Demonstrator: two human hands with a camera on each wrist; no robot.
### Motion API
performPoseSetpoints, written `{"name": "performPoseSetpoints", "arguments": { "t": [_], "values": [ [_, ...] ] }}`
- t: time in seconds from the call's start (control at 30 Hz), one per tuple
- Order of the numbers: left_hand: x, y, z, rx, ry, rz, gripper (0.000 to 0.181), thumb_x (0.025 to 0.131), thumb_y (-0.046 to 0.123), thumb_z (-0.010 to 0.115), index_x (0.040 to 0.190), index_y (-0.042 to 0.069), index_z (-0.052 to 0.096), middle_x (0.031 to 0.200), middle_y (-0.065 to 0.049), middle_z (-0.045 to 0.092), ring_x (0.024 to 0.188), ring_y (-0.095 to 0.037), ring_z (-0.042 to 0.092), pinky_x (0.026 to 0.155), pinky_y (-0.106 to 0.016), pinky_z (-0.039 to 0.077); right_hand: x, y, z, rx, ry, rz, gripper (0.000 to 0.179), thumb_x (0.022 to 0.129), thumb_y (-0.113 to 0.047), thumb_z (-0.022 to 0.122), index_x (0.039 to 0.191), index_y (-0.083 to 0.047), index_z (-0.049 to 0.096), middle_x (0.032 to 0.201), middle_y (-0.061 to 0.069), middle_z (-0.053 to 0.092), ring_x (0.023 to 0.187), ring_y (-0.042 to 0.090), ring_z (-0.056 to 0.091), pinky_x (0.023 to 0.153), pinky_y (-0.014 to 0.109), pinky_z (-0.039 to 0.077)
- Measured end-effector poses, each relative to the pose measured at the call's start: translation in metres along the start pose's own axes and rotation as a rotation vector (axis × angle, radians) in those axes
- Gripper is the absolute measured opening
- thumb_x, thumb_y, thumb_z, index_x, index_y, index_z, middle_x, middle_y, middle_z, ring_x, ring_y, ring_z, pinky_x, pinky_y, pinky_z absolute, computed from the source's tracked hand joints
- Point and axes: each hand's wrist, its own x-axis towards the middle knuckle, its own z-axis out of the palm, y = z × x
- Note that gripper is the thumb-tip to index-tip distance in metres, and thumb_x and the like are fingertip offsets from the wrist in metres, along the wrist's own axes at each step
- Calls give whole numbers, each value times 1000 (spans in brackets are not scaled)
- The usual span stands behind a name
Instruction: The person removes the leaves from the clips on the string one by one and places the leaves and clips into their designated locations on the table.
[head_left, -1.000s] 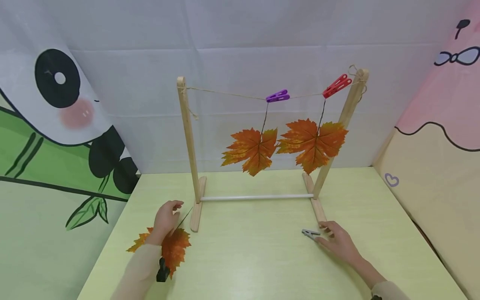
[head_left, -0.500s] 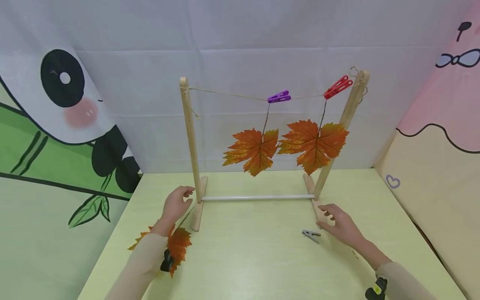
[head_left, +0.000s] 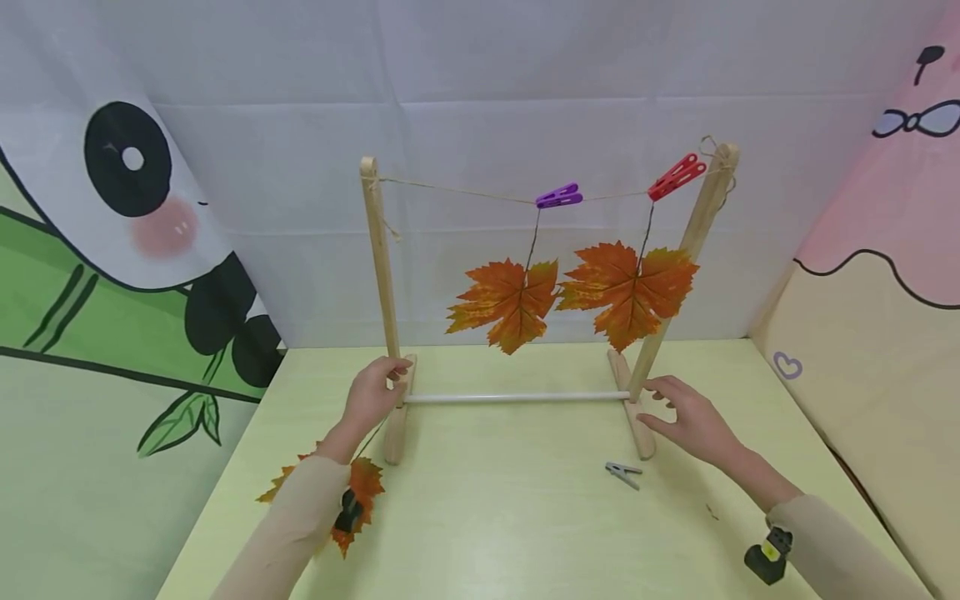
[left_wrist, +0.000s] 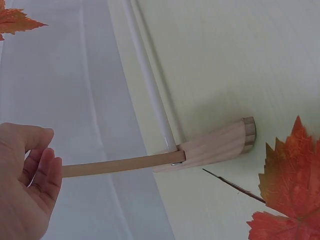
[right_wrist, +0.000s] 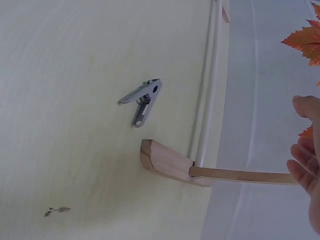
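Note:
A wooden frame carries a string between its left post (head_left: 380, 258) and right post (head_left: 701, 208). At the lower left post is my left hand (head_left: 371, 395), fingers loosely bent, overlapping the wood; in the left wrist view the post runs behind the fingertips. My right hand (head_left: 693, 423) is beside the foot of the right post, thumb and fingers apart, holding nothing. From the string hang two orange maple leaves, one by a purple clothespin (head_left: 558, 196), the other by a red clothespin (head_left: 677, 177). Another maple leaf (left_wrist: 295, 200) lies under my left forearm, partly hidden.
A grey clothespin (head_left: 623, 474) lies on the table before the frame's right foot (head_left: 642, 435). A white rod (head_left: 517, 397) joins the two feet low down. A small brown scrap (right_wrist: 57, 210) lies nearer the front right. A pale cloth (head_left: 525, 50) hangs behind.
My left hand has moved forward and right from above the loose leaf to the left post. My right hand has left the grey clothespin and moved forward to the right post.

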Motion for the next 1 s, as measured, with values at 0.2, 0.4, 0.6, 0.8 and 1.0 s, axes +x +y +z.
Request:
{"name": "performPoseSetpoints", "arguments": {
  "t": [0.2, 0.4, 0.6, 0.8, 1.0],
  "values": [
    [8, 18, 0, -8, -17, 44, 29, 77, -4, 64, 106, 0, 63, 91, -11, 63, 83, -25, 59, 69, -37, 49, 17, -6, -11, -52, 39, -93, 43, 70, -8, 76, 109, -1, 58, 99, 7, 61, 83, 22, 60, 62, 35, 51],
    [14, 34, -2, 12, -17, 83, 28, 78, -2, 64, 106, 2, 63, 91, -9, 63, 84, -23, 59, 66, -34, 49, 36, -13, -20, -74, 50, -154, 45, 69, -8, 77, 109, 1, 58, 98, 8, 61, 84, 22, 58, 65, 39, 50],
    [22, 50, -10, 24, -5, 100, 27, 79, -1, 63, 107, 2, 63, 91, -10, 63, 84, -24, 60, 66, -35, 49, 56, -21, -32, -82, 55, -214, 46, 69, -8, 77, 110, 4, 59, 103, 15, 62, 88, 28, 58, 70, 43, 50],
    [35, 60, -18, 16, 34, 138, 26, 81, 2, 63, 107, 1, 63, 92, -11, 63, 83, -24, 60, 65, -35, 50, 72, -29, -43, -93, 69, -272, 47, 68, -8, 77, 109, 5, 58, 99, 15, 62, 86, 27, 59, 69, 42, 50],
    [50, 72, -29, -17, 86, 151, 26, 83, 6, 63, 108, 1, 63, 92, -12, 63, 82, -23, 60, 64, -34, 51, 84, -37, -54, -111, 60, -305, 47, 68, -9, 78, 108, 5, 58, 98, 15, 61, 85, 26, 57, 71, 43, 49]
  ]
}}
